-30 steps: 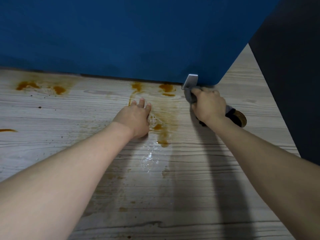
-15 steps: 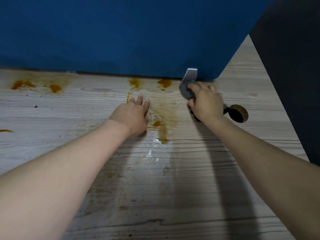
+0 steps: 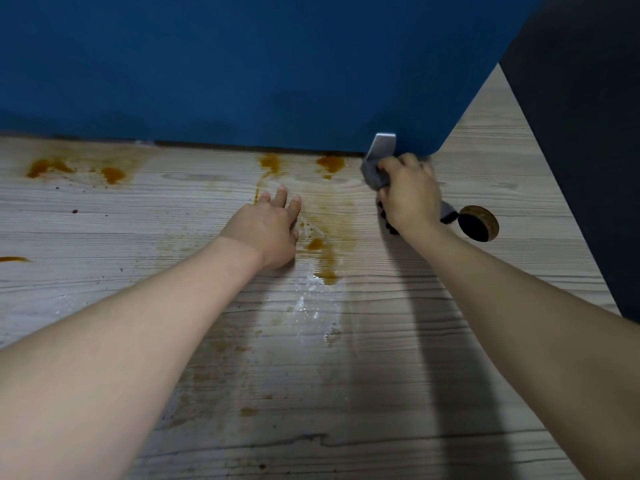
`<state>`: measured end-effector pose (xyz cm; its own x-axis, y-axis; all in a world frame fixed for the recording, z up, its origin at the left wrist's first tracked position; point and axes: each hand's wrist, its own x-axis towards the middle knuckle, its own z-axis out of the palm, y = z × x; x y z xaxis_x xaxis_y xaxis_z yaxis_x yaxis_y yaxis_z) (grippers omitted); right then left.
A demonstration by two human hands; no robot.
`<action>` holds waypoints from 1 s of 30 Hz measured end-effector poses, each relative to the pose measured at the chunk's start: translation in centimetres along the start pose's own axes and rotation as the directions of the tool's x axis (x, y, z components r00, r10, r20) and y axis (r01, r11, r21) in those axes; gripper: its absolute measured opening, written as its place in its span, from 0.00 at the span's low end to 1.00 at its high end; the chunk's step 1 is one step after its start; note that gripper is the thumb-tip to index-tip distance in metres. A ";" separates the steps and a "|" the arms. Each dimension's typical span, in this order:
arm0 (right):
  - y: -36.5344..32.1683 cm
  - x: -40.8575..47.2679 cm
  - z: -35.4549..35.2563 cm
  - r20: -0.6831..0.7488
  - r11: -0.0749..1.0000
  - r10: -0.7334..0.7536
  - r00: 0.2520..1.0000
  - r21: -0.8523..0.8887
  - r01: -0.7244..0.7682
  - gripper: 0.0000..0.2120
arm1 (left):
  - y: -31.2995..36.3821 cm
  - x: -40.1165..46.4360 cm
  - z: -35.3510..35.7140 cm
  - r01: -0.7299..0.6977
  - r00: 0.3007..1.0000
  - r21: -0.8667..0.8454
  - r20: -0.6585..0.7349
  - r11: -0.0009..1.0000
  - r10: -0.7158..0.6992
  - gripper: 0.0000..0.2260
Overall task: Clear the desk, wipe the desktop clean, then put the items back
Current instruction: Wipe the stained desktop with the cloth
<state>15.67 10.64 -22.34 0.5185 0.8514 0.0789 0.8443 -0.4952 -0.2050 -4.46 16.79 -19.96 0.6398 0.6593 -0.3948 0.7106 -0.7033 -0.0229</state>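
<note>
Two hands worked the worktop (image 3: 398, 393): right hand (image 3: 408, 194) fingers curled round a grey cloth (image 3: 374, 174) beside the blue divider (image 3: 242, 71), left hand (image 3: 266, 232) fingers straight, pressed flat beside orange stains (image 3: 325, 233). A round hole (image 3: 478, 223) sat nearby.

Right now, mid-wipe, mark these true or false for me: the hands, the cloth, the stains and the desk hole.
1. The right hand grips a grey cloth near the blue partition. True.
2. The left hand holds a spray bottle. False: it rests flat on the desktop, holding nothing.
3. Orange stains remain along the partition's base. True.
4. The round cable hole lies left of the left hand. False: it lies right of the right hand.
5. The desktop is dry everywhere. False: a wet patch glistens below the left hand.
</note>
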 end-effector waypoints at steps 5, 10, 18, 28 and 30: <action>-0.1 0.1 -1.2 0.102 0.991 -0.131 0.986 0.010 0.131 0.19 | 0.0 -0.1 -0.2 -0.003 1.000 0.005 0.006 1.000 0.003 0.26; 2.0 -2.5 -1.6 0.057 0.993 0.111 0.992 -0.038 -0.109 0.19 | 0.0 -0.2 -0.2 -0.003 1.000 0.008 0.011 1.000 0.003 0.26; -6.1 -0.2 -0.6 0.284 0.997 0.002 0.959 0.078 -0.025 0.23 | -0.2 -0.1 -0.2 -0.009 1.000 -0.016 0.013 1.000 0.009 0.26; -6.3 -0.1 -0.5 0.248 0.992 0.082 0.965 -0.110 -0.056 0.23 | -1.2 -0.1 0.4 -0.056 0.998 -0.052 -0.038 0.997 0.054 0.26; -7.0 0.7 -0.2 0.231 0.990 0.097 0.968 -0.127 -0.069 0.22 | -1.4 0.0 0.4 -0.065 0.997 -0.042 -0.044 0.997 0.063 0.26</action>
<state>10.14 14.64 -20.67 0.5524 0.8163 -0.1687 0.8170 -0.5703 -0.0847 -5.56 17.64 -20.31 0.6954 0.6250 -0.3547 0.6795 -0.7325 0.0416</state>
